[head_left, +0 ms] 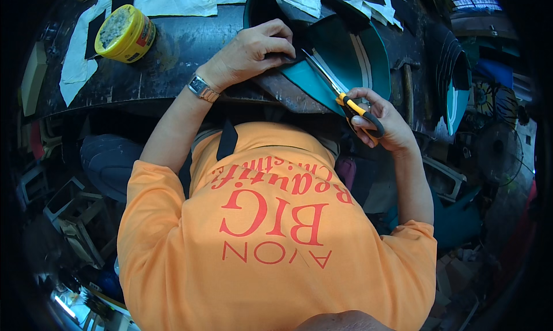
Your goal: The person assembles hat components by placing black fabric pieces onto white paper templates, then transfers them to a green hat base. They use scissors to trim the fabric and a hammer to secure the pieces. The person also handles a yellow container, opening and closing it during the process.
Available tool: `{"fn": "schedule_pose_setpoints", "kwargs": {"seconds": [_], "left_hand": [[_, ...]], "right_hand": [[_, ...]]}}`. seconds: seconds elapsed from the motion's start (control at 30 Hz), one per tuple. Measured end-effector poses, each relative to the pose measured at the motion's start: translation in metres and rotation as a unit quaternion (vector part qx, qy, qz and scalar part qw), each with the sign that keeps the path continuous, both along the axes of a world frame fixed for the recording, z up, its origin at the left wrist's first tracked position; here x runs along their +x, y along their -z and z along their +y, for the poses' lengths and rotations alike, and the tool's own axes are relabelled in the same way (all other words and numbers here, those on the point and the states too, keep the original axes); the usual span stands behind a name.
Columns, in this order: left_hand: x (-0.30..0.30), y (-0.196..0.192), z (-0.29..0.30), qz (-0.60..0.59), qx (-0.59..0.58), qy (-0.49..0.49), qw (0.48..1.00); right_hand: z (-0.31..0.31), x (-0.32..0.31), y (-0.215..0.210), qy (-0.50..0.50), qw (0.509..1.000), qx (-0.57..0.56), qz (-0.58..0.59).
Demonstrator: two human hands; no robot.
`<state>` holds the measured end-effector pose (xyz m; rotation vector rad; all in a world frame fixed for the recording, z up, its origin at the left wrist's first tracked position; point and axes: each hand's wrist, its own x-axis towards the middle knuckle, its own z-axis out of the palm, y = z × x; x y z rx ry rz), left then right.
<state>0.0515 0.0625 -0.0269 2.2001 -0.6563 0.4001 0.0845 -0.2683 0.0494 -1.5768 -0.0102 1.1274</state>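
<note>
My right hand (377, 121) holds scissors (349, 105) by their yellow-and-black handles, with fingers in and around the loops. The metal blades point up and left across a curved teal panel (375, 52) with a dark inner side and white stripes. At the panel's left corner, my left hand (253, 52) has its fingers pinched together by the dark edge, close to the blade tips. What lies between those fingertips is partly hidden. A metal wristwatch (203, 88) is on my left wrist. The panel rests at the near edge of a dark worktable (190, 57).
A yellow tub (127, 34) with a crusted grey top stands on the table's left. Whitish sheets (175, 0) lie along the back. A hammer (408, 86) lies to the right, near another striped teal piece (456, 98). A fan (498, 158) stands at far right.
</note>
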Motion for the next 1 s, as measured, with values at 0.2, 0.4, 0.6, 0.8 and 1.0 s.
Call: {"fn": "schedule_pose_setpoints", "kwargs": {"seconds": [0.2,0.4,0.6,0.8,1.0], "left_hand": [[0.000,0.001,0.000,-0.004,0.005,-0.007,1.000],[-0.001,0.000,-0.001,-0.011,0.015,-0.014,1.000],[-0.001,0.003,0.000,-0.009,0.004,-0.008,1.000],[-0.001,-0.004,-0.001,-0.007,0.005,-0.016,1.000],[-0.018,-0.045,-0.006,-0.013,0.069,-0.016,0.997]], "right_hand": [[0.003,-0.002,-0.003,-0.026,0.996,-0.058,-0.060],[0.006,-0.004,-0.004,-0.057,0.989,-0.090,-0.102],[0.010,-0.008,-0.006,-0.063,0.987,-0.099,-0.110],[0.010,-0.013,-0.010,-0.066,0.983,-0.087,-0.149],[-0.027,0.009,-0.020,0.079,0.943,0.157,-0.283]]}}
